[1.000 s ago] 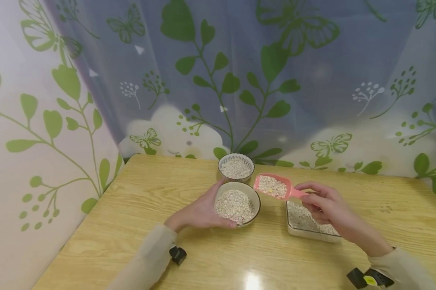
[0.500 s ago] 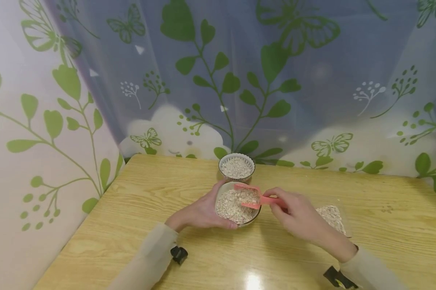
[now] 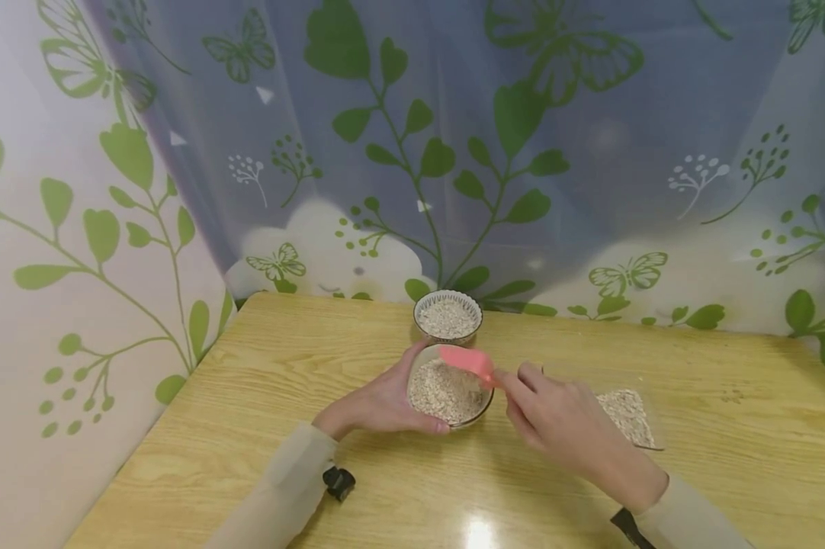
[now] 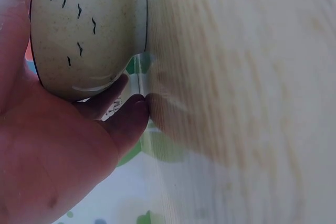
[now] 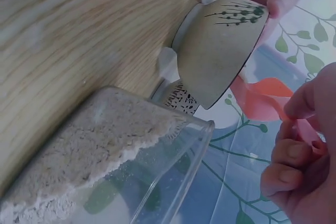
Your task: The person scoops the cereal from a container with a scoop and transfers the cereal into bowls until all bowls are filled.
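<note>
In the head view my left hand (image 3: 383, 398) grips the near-left side of a cream bowl (image 3: 425, 356), its thumb along the near rim and its fingers toward the far side. Rolled oats (image 3: 442, 398) are heaped inside. The left wrist view shows the palm against the bowl's speckled outer wall (image 4: 84, 30). Over the oats, a pink scoop (image 3: 467, 361) is turned over with its underside up. My right hand (image 3: 565, 421) pinches its handle between thumb and fingers, just right of the bowl. From the right wrist, the scoop (image 5: 262, 97) overlaps the bowl's rim.
A smaller patterned bowl (image 3: 447, 296) with oats stands right behind the cream bowl. Beneath my right forearm, partly hidden, is a clear rectangular container (image 5: 181, 174) of oats. The wooden table (image 3: 268, 366) meets a printed backdrop (image 3: 591, 152) at its back edge.
My right hand has brought the loaded scoop left from above the container to over the bowl and turned it over, tipping its oats in. My left hand keeps its hold on the bowl.
</note>
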Demonstrator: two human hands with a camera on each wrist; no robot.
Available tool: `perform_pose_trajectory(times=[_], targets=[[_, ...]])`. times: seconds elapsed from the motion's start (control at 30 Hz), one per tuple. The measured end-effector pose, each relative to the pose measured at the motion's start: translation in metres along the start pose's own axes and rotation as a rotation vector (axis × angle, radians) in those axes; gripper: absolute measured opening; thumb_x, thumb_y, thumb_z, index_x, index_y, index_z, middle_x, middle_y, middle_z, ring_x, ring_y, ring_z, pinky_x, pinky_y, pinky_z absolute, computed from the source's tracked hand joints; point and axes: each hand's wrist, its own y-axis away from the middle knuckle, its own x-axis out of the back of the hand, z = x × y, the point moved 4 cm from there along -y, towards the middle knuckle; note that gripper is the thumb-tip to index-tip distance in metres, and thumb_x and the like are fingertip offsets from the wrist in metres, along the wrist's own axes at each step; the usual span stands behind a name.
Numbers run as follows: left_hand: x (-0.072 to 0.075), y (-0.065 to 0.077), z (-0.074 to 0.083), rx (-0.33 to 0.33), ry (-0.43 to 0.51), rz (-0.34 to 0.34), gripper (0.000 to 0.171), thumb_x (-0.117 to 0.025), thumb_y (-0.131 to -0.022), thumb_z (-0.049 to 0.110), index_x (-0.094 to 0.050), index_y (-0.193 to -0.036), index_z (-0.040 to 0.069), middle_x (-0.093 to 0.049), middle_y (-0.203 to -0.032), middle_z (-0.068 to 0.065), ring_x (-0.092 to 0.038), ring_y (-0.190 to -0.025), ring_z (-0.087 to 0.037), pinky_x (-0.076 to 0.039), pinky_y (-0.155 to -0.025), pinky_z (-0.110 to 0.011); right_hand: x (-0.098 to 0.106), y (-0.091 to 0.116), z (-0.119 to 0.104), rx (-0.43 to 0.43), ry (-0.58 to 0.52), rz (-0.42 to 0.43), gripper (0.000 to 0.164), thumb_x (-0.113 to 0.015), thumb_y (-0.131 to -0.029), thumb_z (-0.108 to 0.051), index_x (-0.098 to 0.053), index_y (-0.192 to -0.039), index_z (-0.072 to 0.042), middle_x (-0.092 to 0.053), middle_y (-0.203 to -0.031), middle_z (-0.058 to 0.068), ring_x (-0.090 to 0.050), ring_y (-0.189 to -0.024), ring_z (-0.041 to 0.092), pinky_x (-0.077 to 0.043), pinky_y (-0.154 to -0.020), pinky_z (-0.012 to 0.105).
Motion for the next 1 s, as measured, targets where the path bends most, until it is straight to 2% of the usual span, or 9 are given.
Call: perform_pose_trajectory(times=[0.17, 0.33, 0.8, 1.0], targets=[[0.0000, -0.0005, -0.0001, -0.004, 0.002, -0.001, 0.133, -0.092, -0.069, 0.048, -0.003, -0.165, 0.029, -0.031, -0.165, -0.015, -0.037, -0.149, -0.035, -0.032, -0.120, -0.062, 0.0008, -0.0007, -0.0012, 0.050, 0.108, -0.007, 0.048, -0.022, -0.106, -0.020, -0.068, -0.112, -0.011, -0.038, -0.068, -0.005, -0.013, -0.056, -0.001, -0.007, -0.046, 0.011], [-0.0004, -0.0005, 0.0002, -0.014, 0.002, -0.001, 0.131, -0.092, -0.069, 0.049, -0.004, -0.165, 0.029, -0.031, -0.165, -0.013, -0.036, -0.149, -0.032, -0.032, -0.120, -0.061, 0.0020, -0.0002, -0.0008, 0.085, 0.177, 0.014, 0.046, -0.022, -0.106, -0.018, -0.067, -0.109, -0.011, -0.038, -0.068, -0.003, -0.013, -0.056, 0.001, -0.007, -0.045, 0.013], [-0.0001, -0.0003, 0.0015, -0.019, 0.023, -0.003, 0.131, -0.092, -0.070, 0.047, -0.004, -0.165, 0.028, -0.034, -0.163, -0.011, -0.039, -0.148, -0.031, -0.033, -0.120, -0.059, 0.0017, 0.0005, -0.0002, 0.100, 0.196, 0.041, 0.045, -0.024, -0.106, -0.016, -0.068, -0.109, -0.011, -0.038, -0.068, -0.002, -0.010, -0.057, 0.002, -0.007, -0.045, 0.014], [0.0002, 0.0012, 0.0015, -0.003, 0.005, -0.002, 0.133, -0.091, -0.070, 0.049, -0.002, -0.165, 0.027, -0.028, -0.167, -0.013, -0.032, -0.152, -0.033, -0.029, -0.121, -0.061, 0.0003, 0.0021, -0.0026, 0.153, 0.214, -0.007, 0.046, -0.025, -0.107, -0.012, -0.071, -0.112, -0.010, -0.042, -0.068, -0.001, -0.022, -0.053, 0.005, -0.011, -0.046, 0.015]])
